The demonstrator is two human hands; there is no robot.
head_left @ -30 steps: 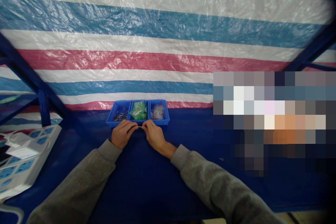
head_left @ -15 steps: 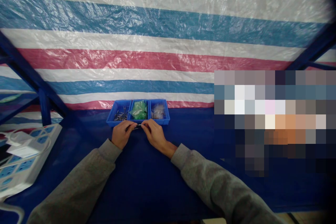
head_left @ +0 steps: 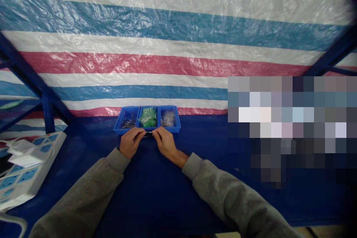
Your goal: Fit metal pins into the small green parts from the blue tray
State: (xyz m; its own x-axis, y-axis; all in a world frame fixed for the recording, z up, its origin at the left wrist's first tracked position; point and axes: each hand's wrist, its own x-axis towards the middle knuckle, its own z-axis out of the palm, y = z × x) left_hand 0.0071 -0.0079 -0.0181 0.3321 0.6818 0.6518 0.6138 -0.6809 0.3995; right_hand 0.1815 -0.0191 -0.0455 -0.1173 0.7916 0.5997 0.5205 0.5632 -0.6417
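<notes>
My left hand (head_left: 132, 142) and my right hand (head_left: 166, 142) face each other just in front of a blue bin with three compartments (head_left: 119, 132). Both pinch opposite ends of a thin, dark and silvery rod (head_left: 148, 133), too small to name more exactly. Behind my left hand, the left compartment holds several slim metal pieces (head_left: 128, 122). Green plastic packets (head_left: 148, 117) fill the middle one. Clear plastic packets (head_left: 168, 118) lie in the right one, beyond my right hand.
A white power strip (head_left: 30, 178) with plugged-in adapters and cables lies on the blue table (head_left: 156, 197) at the left. Blue frame bars (head_left: 48, 113) rise beside it. Striped sheeting (head_left: 167, 61) hangs behind the bin. A pixelated area covers the right side.
My fingertips have moved slightly apart, mostly my right hand to the right, and more of the thin rod shows between them. The bin has stayed in place.
</notes>
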